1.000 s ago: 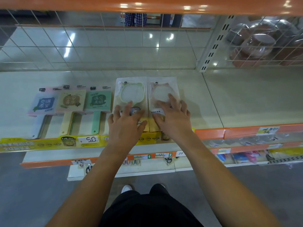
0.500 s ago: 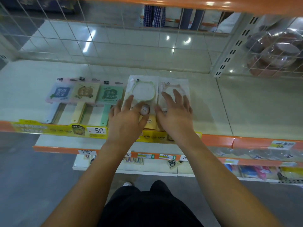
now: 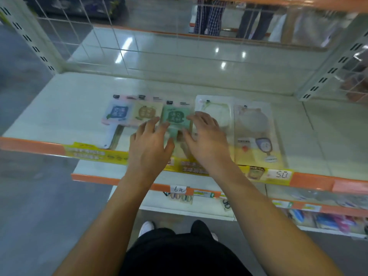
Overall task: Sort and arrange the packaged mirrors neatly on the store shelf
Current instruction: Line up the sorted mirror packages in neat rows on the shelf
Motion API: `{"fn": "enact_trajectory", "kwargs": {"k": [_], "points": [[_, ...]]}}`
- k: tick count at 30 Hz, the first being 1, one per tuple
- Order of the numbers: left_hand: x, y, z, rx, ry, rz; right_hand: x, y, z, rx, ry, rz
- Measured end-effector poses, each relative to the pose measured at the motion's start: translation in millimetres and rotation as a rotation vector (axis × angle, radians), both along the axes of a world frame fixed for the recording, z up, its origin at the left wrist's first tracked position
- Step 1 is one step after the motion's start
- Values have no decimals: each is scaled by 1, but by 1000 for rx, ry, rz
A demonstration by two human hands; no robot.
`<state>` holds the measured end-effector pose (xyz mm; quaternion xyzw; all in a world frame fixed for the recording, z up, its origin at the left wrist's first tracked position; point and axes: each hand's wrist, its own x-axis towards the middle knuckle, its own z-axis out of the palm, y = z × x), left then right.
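Five packaged mirrors lie flat in a row on the white shelf (image 3: pixel 69 108). From the left: a pink-backed one with a blue label (image 3: pixel 116 114), a beige one (image 3: pixel 146 113), a green one (image 3: pixel 176 116), then two clear packs holding a green-rimmed round mirror (image 3: pixel 214 110) and a pink-rimmed round mirror (image 3: pixel 253 124). My left hand (image 3: pixel 148 148) rests over the lower parts of the beige and green packs, fingers spread. With fingers apart, my right hand (image 3: pixel 206 140) lies across the green pack's right edge and the green-rimmed pack. Neither hand grips anything.
An orange shelf lip with yellow strips and a "5.0" price tag (image 3: pixel 278 174) runs along the front. Wire grid backing (image 3: pixel 99 40) stands behind. A perforated upright (image 3: pixel 326 76) bounds the right. Lower shelves hold small goods (image 3: pixel 328 218). People's legs (image 3: pixel 211 16) show beyond the grid.
Both hands have shifted left, off the two round-mirror packs and onto the green and beige handled packs. The view has swung left as well.
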<state>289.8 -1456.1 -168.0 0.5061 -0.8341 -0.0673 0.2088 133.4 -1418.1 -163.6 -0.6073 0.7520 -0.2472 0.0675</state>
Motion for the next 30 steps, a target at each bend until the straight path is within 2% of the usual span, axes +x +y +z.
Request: {"fn": "enact_trajectory", "kwargs": {"k": [5, 11, 22, 30], "points": [[61, -44, -4, -64, 24, -63, 54, -26, -12, -113, -1, -10], [103, -92, -19, 2, -6, -128, 75, -41, -27, -45, 63, -89], [99, -118, -28, 60, 124, -235, 78, -60, -39, -94, 80, -163], [91, -122, -17, 113, 84, -191, 76, -67, -40, -111, 79, -184]]}}
